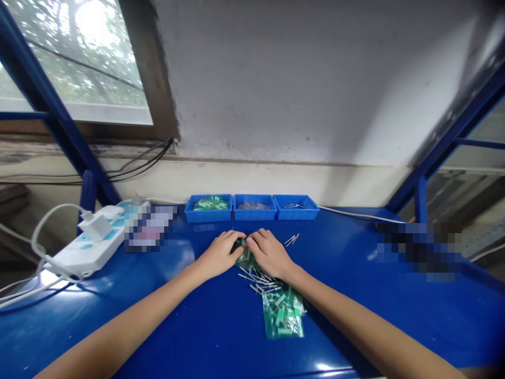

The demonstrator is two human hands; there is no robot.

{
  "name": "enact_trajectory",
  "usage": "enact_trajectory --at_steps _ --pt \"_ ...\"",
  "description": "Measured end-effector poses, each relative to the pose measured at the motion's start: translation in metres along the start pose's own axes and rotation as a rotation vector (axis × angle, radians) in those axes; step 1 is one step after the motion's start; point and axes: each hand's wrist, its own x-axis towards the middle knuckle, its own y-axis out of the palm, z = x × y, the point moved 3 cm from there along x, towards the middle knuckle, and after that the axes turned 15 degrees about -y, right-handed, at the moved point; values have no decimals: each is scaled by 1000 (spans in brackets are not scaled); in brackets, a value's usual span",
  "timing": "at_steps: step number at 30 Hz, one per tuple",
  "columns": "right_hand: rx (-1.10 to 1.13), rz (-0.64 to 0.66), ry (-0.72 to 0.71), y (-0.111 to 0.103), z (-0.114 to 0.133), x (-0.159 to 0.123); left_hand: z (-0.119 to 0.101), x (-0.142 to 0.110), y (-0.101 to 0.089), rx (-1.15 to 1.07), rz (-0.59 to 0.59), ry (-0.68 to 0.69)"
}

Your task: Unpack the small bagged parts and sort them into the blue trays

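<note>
My left hand [220, 253] and my right hand [270, 254] meet at the middle of the blue table [197, 326], fingers curled together over a small green part [243, 251] pinched between them. Just below the hands lies a loose pile of thin metal pins [258, 279]. A clear bag of green parts [283, 315] lies nearer to me, under my right forearm. A few more pins [292, 240] lie to the right of my right hand.
Three small blue trays stand in a row at the table's back: one with green parts [209, 208], a middle one [254, 208], one with pins [295, 207]. A white power strip [84, 247] with a plugged charger and cables sits at the left. Blue frame posts rise on both sides.
</note>
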Motion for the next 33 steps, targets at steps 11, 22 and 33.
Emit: enact_trajectory --at_steps 11,22,33 --pt "160 -54 191 -30 -77 -20 9 -16 -15 -76 -195 -8" --pt "458 38 1 -15 -10 -15 -6 -25 -17 -206 -154 30" --pt "257 -226 -79 -27 4 -15 -11 -33 -20 -264 -356 13"
